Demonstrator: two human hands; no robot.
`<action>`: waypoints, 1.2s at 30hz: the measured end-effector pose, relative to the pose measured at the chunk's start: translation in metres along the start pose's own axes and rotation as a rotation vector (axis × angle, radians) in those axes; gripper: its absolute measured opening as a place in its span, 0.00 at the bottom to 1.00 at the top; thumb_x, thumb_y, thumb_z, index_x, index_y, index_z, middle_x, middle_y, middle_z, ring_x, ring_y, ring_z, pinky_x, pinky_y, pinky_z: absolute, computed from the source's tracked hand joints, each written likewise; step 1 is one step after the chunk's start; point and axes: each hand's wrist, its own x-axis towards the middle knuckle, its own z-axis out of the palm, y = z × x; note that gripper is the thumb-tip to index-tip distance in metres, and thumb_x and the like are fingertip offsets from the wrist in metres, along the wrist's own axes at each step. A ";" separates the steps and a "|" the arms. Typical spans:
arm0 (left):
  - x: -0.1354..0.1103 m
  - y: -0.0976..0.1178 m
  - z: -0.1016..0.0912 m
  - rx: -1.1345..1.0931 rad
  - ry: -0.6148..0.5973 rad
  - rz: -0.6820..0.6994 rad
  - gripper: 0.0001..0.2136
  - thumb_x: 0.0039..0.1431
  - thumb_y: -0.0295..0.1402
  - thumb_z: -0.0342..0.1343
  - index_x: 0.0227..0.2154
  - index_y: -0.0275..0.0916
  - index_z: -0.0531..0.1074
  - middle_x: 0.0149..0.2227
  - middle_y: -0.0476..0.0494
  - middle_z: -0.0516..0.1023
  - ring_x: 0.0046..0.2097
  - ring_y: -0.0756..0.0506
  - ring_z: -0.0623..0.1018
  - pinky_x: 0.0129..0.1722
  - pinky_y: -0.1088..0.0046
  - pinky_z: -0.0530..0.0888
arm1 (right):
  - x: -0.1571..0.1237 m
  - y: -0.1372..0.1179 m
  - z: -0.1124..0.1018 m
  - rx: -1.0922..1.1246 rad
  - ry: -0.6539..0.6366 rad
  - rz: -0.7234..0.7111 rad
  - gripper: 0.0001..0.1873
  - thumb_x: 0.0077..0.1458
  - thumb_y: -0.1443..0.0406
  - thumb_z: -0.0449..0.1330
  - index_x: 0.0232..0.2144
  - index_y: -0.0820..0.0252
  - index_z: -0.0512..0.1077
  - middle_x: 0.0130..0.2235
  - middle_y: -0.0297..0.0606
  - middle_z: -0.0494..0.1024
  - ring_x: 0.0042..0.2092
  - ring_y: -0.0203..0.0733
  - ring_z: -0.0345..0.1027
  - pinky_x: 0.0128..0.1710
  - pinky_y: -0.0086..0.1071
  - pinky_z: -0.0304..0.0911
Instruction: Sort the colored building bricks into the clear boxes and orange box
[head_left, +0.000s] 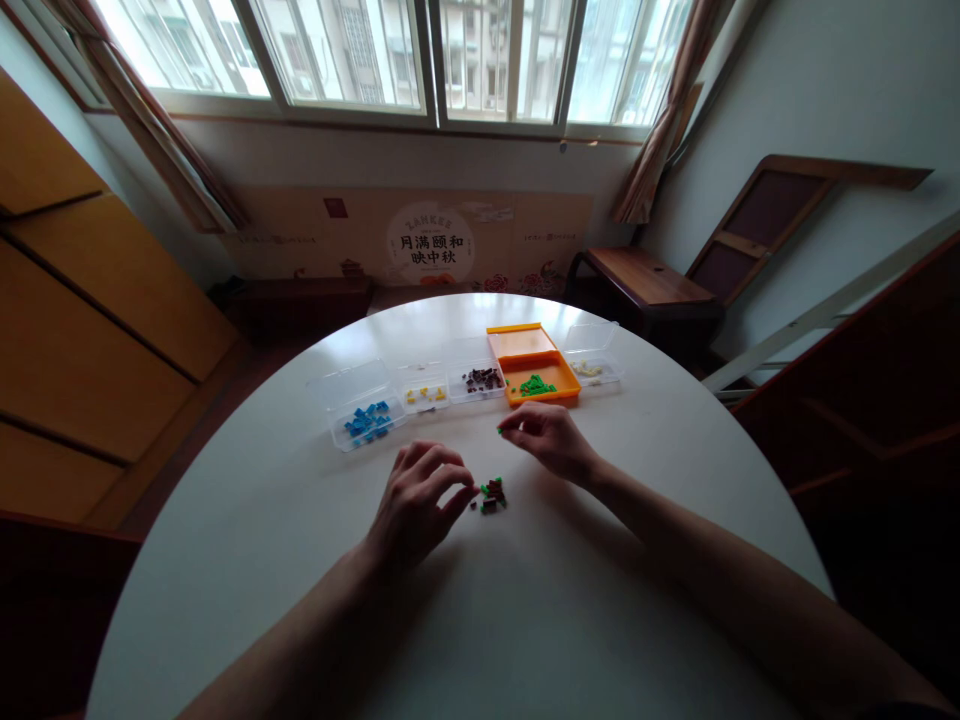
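Observation:
A small build of brown and green bricks (492,495) rests on the round white table (525,620). My left hand (420,500) lies just left of it, fingers curled, fingertips touching its left side. My right hand (546,437) hovers a little behind and to the right of the build, its thumb and forefinger pinched on a tiny green brick (499,431). Behind the hands stands a row of small boxes: blue bricks (367,420), yellow bricks (424,394), brown bricks (482,379), an orange box with green bricks (534,385), and pale bricks (589,369).
A wooden chair or bench (645,285) stands behind the table on the right. Wooden cabinets (90,300) line the left wall. A window (420,55) and a printed board (429,245) are at the back.

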 end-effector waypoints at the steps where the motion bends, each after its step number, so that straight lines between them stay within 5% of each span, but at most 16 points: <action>1: -0.001 -0.001 0.001 -0.002 -0.016 -0.003 0.05 0.58 0.32 0.59 0.28 0.40 0.72 0.32 0.47 0.76 0.39 0.47 0.71 0.41 0.68 0.66 | 0.005 0.005 -0.005 -0.036 0.071 0.009 0.08 0.51 0.63 0.62 0.31 0.62 0.78 0.28 0.37 0.77 0.26 0.32 0.62 0.28 0.27 0.61; 7: -0.007 -0.004 0.002 -0.002 -0.056 -0.024 0.04 0.60 0.33 0.57 0.30 0.40 0.72 0.33 0.46 0.76 0.40 0.46 0.72 0.42 0.67 0.66 | 0.036 0.026 -0.034 -0.166 0.384 0.103 0.12 0.49 0.60 0.61 0.31 0.63 0.79 0.31 0.39 0.79 0.25 0.34 0.63 0.28 0.30 0.62; 17: -0.006 -0.004 0.001 0.011 -0.044 -0.065 0.03 0.59 0.30 0.55 0.31 0.39 0.72 0.34 0.45 0.75 0.40 0.45 0.71 0.42 0.65 0.68 | 0.039 0.024 -0.045 -0.141 0.368 0.144 0.15 0.49 0.60 0.60 0.35 0.65 0.79 0.29 0.40 0.78 0.25 0.34 0.64 0.28 0.30 0.62; 21: -0.004 -0.004 0.000 -0.002 -0.042 -0.077 0.08 0.55 0.22 0.50 0.32 0.39 0.72 0.34 0.45 0.75 0.40 0.45 0.70 0.41 0.65 0.68 | 0.020 0.022 -0.038 -0.141 0.236 0.073 0.14 0.52 0.61 0.60 0.37 0.63 0.78 0.34 0.40 0.77 0.27 0.33 0.62 0.29 0.30 0.63; 29: -0.003 -0.005 -0.007 -0.093 -0.329 -0.082 0.08 0.49 0.24 0.54 0.32 0.41 0.72 0.37 0.46 0.75 0.42 0.44 0.70 0.45 0.62 0.66 | -0.019 -0.003 -0.017 -0.212 -0.402 -0.155 0.24 0.48 0.57 0.67 0.47 0.59 0.75 0.41 0.41 0.74 0.33 0.35 0.66 0.36 0.30 0.65; 36: -0.001 -0.002 -0.006 -0.046 -0.344 -0.070 0.03 0.58 0.31 0.55 0.31 0.40 0.73 0.36 0.45 0.74 0.42 0.45 0.70 0.45 0.64 0.66 | -0.030 -0.028 0.000 -0.375 -0.455 -0.222 0.11 0.54 0.62 0.63 0.41 0.58 0.76 0.37 0.39 0.73 0.36 0.38 0.68 0.39 0.30 0.64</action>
